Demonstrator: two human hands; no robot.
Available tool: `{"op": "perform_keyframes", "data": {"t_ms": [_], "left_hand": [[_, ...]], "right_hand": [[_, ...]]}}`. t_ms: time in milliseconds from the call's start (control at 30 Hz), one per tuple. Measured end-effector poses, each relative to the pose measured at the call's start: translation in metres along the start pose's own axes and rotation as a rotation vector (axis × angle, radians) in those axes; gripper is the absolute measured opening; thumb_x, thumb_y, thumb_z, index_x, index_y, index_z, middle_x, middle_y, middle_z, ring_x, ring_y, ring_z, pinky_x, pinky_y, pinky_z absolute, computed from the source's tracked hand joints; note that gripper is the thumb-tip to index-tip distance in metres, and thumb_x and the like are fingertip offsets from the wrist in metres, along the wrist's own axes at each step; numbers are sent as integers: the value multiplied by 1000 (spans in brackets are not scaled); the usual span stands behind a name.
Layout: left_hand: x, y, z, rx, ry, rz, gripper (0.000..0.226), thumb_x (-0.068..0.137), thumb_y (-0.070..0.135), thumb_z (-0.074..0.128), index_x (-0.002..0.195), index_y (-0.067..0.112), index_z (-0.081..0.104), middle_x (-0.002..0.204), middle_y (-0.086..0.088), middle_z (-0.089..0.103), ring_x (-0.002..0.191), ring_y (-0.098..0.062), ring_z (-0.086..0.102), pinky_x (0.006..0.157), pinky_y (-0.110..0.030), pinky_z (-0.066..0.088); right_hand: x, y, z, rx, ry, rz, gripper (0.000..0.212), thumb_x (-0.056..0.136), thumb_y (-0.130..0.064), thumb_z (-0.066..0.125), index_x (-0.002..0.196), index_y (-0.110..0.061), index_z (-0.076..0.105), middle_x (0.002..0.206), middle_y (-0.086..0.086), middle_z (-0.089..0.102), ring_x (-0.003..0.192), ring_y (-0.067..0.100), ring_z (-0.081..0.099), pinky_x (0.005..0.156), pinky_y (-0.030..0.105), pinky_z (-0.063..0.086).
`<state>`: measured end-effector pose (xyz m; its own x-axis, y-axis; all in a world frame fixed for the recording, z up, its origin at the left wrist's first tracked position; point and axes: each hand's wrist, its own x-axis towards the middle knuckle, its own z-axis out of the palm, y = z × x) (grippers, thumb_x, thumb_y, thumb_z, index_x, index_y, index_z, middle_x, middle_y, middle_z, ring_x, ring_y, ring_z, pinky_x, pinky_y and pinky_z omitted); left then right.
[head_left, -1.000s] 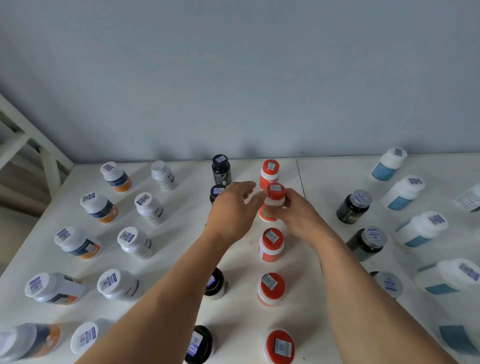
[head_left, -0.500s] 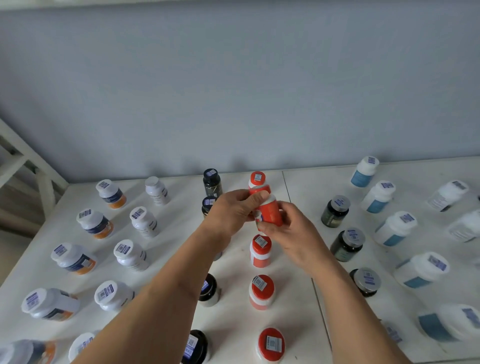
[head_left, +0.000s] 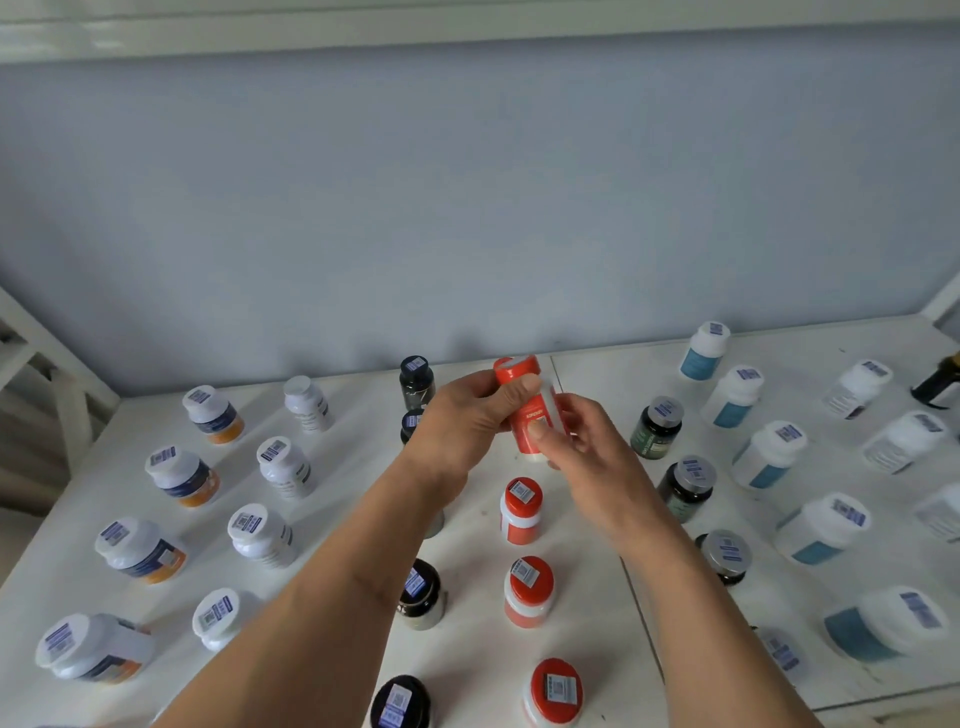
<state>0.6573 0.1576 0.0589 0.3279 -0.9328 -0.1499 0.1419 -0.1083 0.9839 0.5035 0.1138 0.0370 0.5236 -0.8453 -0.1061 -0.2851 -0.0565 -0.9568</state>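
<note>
Far to the left of the orange-red plastic bottle (head_left: 525, 415) you are holding stand round white plastic bottles with navy-and-orange labels (head_left: 210, 415). Nearer to it is a column of plain white plastic bottles with grey print (head_left: 306, 402). Just left of it, partly behind your wrist, are dark bottles with black lids (head_left: 415, 376).

Your left hand (head_left: 462, 423) grips the bottle from its left side, fingers curled round it and the thumb laid on its front. The bottle is lifted off the white tabletop (head_left: 358, 452), tilted, and caught between both hands. Whether the red top showing above your thumb belongs to it cannot be told. Your right hand (head_left: 587, 452) pinches the bottle from its right side with thumb and fingertips, the other fingers loosely bent.

Below the bottle, towards you, orange-red bottles with red lids (head_left: 521, 512) stand in a line on the tabletop. To its right come dark green bottles with grey lids (head_left: 655, 431), then white bottles with blue labels (head_left: 704, 353).
</note>
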Motion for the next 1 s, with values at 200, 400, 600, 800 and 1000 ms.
{"op": "perform_keyframes", "data": {"t_ms": [200,400,600,800,1000], "left_hand": [[2,-10,2,50,-8,-41,51,74,52,75,108,15,72,102,-5,77,100,-24,72,103,-44,49],[9,-10,-1,-9,-16,-91,49,86,39,69,121,5,66,114,-11,73,107,-27,69,105,-43,48],[18,-13,-3,49,1,-58,43,87,34,71,119,5,67,112,-13,73,107,-28,69,105,-45,47],[28,-17,-11,130,-16,-29,35,90,42,67,111,14,72,107,-7,75,105,-23,69,103,-44,49],[39,-35,-22,1099,370,139,50,98,55,45,123,17,64,119,-2,66,99,-19,61,79,-33,50]], "right_hand": [[4,10,8,-141,114,-16,45,81,-46,77,111,-32,47,103,-13,63,93,3,63,77,22,48],[18,17,-6,60,-87,28,46,82,-58,70,120,-34,56,110,-13,68,96,6,69,93,35,55],[33,18,-6,-42,-69,-18,49,84,-46,75,121,-31,48,115,-13,63,103,3,63,87,22,51],[57,18,1,-83,-153,13,60,82,-43,78,135,-40,49,123,-15,64,114,9,62,103,41,52],[79,36,19,-202,-155,163,64,83,-36,79,138,-31,48,133,-7,61,124,18,57,111,43,42]]}}
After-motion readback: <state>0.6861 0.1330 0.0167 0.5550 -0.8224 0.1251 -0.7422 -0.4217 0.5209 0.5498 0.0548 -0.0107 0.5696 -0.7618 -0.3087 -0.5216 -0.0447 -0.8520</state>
